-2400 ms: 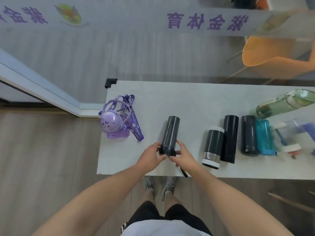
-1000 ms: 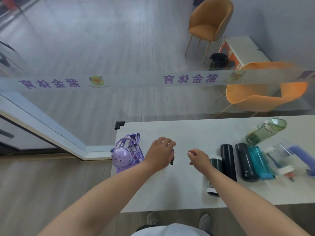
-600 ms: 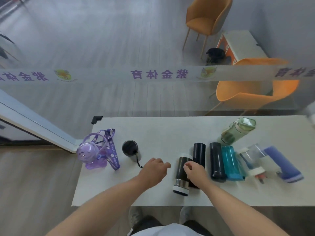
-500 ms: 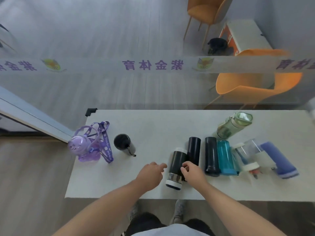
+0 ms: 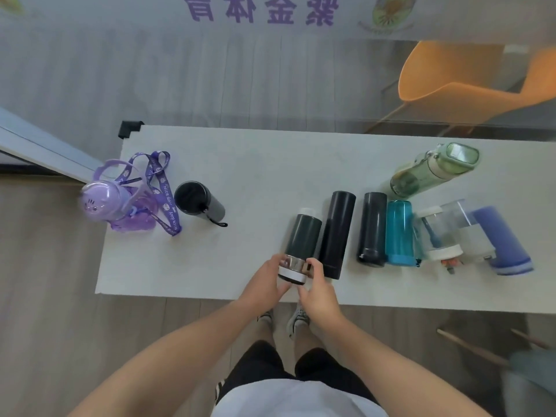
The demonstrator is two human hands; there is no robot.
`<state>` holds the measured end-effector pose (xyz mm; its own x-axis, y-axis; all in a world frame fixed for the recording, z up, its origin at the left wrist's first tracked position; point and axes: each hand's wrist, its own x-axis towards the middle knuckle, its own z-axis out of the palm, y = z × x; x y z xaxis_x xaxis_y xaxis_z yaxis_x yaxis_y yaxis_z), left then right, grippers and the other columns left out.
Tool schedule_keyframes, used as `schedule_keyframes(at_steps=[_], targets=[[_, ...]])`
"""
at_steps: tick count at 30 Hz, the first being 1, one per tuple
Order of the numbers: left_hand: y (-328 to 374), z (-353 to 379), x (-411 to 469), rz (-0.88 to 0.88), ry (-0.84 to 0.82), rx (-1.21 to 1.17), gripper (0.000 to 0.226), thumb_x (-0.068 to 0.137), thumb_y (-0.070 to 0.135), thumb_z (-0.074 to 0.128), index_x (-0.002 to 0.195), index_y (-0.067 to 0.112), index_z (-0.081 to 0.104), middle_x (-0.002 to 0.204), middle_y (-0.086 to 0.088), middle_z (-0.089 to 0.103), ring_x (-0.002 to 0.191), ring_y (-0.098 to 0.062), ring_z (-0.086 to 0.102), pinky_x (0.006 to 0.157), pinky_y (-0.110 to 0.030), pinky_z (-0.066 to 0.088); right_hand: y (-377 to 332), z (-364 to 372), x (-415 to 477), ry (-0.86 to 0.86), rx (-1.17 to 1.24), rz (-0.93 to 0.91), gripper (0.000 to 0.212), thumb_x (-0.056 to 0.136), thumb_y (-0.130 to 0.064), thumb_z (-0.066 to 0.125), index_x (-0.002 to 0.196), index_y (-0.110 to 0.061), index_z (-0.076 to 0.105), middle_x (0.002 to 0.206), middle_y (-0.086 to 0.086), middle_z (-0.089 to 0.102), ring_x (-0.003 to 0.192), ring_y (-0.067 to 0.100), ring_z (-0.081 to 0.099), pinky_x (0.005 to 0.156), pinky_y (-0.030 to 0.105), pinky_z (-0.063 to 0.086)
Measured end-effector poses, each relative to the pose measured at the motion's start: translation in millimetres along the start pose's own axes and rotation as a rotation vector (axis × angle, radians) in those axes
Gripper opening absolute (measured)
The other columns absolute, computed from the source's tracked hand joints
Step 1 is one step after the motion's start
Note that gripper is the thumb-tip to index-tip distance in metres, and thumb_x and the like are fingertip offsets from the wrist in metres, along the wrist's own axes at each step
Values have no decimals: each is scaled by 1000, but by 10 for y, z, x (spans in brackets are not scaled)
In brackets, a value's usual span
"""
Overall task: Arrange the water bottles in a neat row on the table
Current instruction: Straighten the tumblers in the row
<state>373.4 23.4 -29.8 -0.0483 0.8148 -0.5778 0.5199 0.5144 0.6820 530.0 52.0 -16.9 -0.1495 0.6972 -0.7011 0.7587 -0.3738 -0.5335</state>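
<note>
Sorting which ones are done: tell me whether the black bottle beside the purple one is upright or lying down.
Upright. The black bottle shows its round lid to the camera, with its body foreshortened below, beside the purple bottle.

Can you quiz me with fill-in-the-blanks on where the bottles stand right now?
1. Both hands, left hand and right hand, grip the dark bottle with the ____ base.
2. The bottle beside the purple bottle stands ____.
3. The green bottle lies ____ the teal bottle.

Missing: silver; upright; behind
</note>
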Motion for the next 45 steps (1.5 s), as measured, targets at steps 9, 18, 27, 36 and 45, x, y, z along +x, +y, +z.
schedule_keyframes(at_steps=[9,18,27,36,45], targets=[[158,-612,-69,131,143,-73,58,89,31,70,140,39,43,119,7,43,113,-3,53,104,-25,44,-602,-396,46,-118,162,-133,71,91,-38,68,151,-46,30,113,-10,61,87,14,66,76,26,53],[504,-1071,-43,202,366,-91,45,94,30,64,137,32,50,123,7,48,98,0,58,91,-25,51,-1172,-562,120,-107,288,-214,24,98,-45,56,115,-32,66,89,7,69,73,15,61,72,38,58],[663,-1154,75,459,492,450,27,96,30,50,120,21,60,134,-4,51,120,-28,45,95,-40,48,-1259,-613,195,-40,268,-152,31,98,-50,53,118,-28,60,96,3,70,75,15,63,66,28,51],[662,-373,-9,712,65,353,21,100,27,48,107,16,64,104,1,62,95,-18,54,86,-38,48,-250,-897,-25,193,101,25,34,101,-31,56,132,-16,58,104,-2,66,98,15,64,87,30,54],[534,505,326,-14,-95,63,59,91,34,64,143,31,37,141,13,45,128,-8,46,103,-25,38,349,-843,154,-37,119,24,83,95,-18,64,157,-40,12,139,-12,46,120,21,61,93,36,57]])
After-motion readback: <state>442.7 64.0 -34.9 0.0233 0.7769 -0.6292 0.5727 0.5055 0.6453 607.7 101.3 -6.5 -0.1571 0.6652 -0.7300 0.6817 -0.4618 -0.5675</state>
